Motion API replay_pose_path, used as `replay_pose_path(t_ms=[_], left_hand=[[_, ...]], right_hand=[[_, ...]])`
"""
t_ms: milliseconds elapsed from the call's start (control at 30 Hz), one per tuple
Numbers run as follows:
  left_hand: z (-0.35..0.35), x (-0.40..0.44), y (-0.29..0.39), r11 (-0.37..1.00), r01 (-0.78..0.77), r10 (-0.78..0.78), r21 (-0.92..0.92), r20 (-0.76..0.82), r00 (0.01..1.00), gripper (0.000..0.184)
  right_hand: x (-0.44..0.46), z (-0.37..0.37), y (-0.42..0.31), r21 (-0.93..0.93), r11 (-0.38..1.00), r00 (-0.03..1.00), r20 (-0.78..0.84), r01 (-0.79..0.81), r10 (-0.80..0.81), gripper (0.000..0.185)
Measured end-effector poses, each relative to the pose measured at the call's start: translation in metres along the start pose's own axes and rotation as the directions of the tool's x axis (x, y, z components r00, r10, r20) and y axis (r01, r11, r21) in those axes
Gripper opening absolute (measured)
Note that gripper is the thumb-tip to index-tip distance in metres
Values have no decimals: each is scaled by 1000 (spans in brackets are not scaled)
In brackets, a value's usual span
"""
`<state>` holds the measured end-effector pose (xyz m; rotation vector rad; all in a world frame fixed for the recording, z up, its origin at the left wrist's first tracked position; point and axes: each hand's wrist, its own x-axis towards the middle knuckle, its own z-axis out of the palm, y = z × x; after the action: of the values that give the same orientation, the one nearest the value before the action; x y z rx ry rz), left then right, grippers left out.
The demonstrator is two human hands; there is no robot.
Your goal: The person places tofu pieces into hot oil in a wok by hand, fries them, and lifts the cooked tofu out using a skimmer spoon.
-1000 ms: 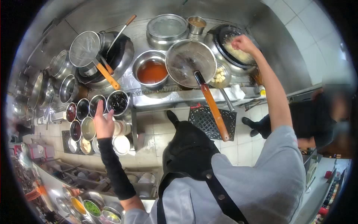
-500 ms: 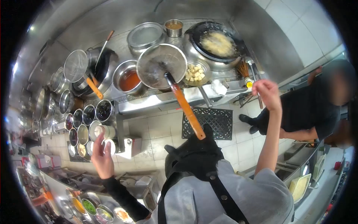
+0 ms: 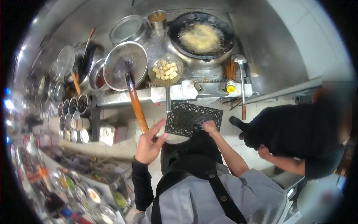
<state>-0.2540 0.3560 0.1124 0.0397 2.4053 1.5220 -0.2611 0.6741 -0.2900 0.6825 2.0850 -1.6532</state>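
My left hand (image 3: 150, 145) is open with its fingers apart, beside the end of the wooden handle of a large mesh strainer (image 3: 115, 71). I cannot tell whether the fingertips touch the handle. The strainer rests over the stove top. My right hand (image 3: 210, 127) is closed in front of my apron, above the black floor mat, and no object shows in it. A perforated skimmer (image 3: 168, 100) holds pale cubes (image 3: 165, 70), its handle sticking out over the stove edge. Behind it, a black wok (image 3: 175, 42) contains bubbling oil with pale food (image 3: 201, 38) frying.
A ladle (image 3: 242, 86) and a bamboo brush (image 3: 230, 71) lie at the stove's right. White cloths (image 3: 182, 90) line its front edge. Seasoning pots (image 3: 82, 103) stand left. A person in black (image 3: 287, 130) is close on my right. A rubber mat (image 3: 179, 119) covers the floor.
My view has turned to the right. My left hand has moved from near the seasoning pots to the strainer handle's end. The right hand has dropped from the stove's right side to my front.
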Motion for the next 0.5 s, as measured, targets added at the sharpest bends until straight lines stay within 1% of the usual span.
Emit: replay_pose_path(t_ms=[67, 133, 167, 200, 233, 267, 300, 333, 367, 433, 467, 500], left_hand=[[29, -5, -18, 999, 31, -30, -13, 32, 999, 50], [48, -5, -25, 991, 134, -132, -8, 110, 985, 52], [58, -3, -31, 984, 179, -176, -9, 146, 974, 54], [74, -1, -51, 969, 192, -172, -157, 133, 976, 55], [89, 4, -70, 962, 224, -199, -154, 162, 966, 57], [101, 12, -87, 956, 253, -223, -150, 189, 956, 60], [110, 21, -101, 949, 276, -241, -151, 215, 946, 63], [120, 32, -106, 923, 333, -285, -195, 236, 929, 67], [132, 43, -112, 892, 382, -319, -243, 261, 911, 71], [170, 66, -157, 751, 516, -446, -411, 261, 856, 86], [189, 80, -177, 727, 576, -515, -375, 258, 818, 93], [202, 94, -187, 696, 631, -578, -343, 253, 776, 99]], right_hand=[[31, -33, 6, 79, 997, 983, -181, -25, 39, 23], [73, -57, -6, 166, 986, 956, -294, 30, 21, 28], [93, -64, -18, 207, 977, 956, -294, 57, 6, 31], [111, -65, -28, 244, 967, 962, -274, 79, -9, 34], [123, -61, -37, 241, 968, 984, -174, 64, -22, 37], [130, -57, -46, 189, 982, 1000, 3, 12, -12, 42], [127, -48, -45, 29, 999, 987, 156, -26, 21, 49], [116, -43, -34, -144, 989, 953, 294, -35, 77, 56], [100, -41, -15, -263, 955, 917, 397, 140, -25, 61], [132, -43, 84, -126, 938, 823, 527, 323, -213, 78], [94, -58, 26, -442, 869, 863, 503, 222, 35, 75], [46, -62, -16, -726, 631, 958, 265, 274, -111, 66]])
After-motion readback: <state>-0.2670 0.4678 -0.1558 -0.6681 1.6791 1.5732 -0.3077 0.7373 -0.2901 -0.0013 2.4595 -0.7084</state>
